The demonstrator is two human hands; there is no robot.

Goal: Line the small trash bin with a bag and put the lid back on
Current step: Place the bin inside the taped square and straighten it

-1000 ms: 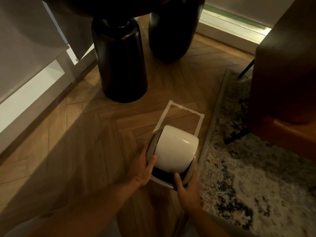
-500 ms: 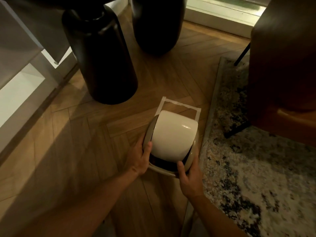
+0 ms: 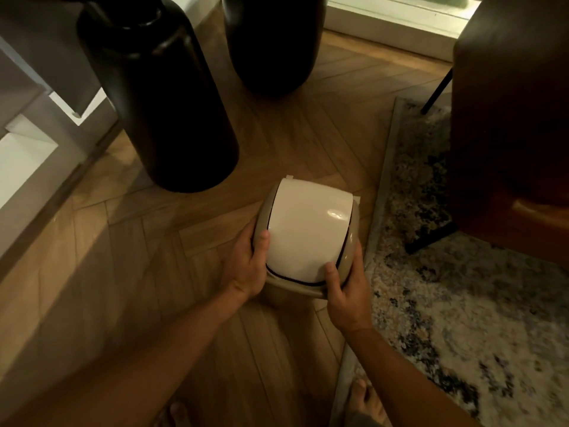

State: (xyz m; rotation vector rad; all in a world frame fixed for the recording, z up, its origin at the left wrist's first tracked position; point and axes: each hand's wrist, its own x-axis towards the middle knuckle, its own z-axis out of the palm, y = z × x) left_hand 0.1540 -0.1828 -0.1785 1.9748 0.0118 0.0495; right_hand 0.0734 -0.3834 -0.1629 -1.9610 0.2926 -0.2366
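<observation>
A small beige trash bin [image 3: 351, 241] with a white swing lid [image 3: 308, 232] stands on the wooden floor, seen from above. My left hand [image 3: 246, 269] grips the bin's left side, thumb on the lid's edge. At the near right corner my right hand [image 3: 345, 288] holds the rim, thumb on the lid. A dark line shows along the lid's near edge; whether that is a bag I cannot tell. The bin covers most of a white tape outline [image 3: 289, 177] on the floor.
Two tall dark vases [image 3: 160, 97] [image 3: 271, 41] stand just beyond the bin. A patterned rug [image 3: 462, 303] lies to the right, with a brown armchair [image 3: 511, 134] on it. A pale wall unit [image 3: 27, 155] runs along the left. My bare feet [image 3: 366, 399] show at the bottom.
The bin has moved away from me onto the tape outline, now mostly hidden beneath it. The gap at the lid's near edge has narrowed. Both hands stay on the bin.
</observation>
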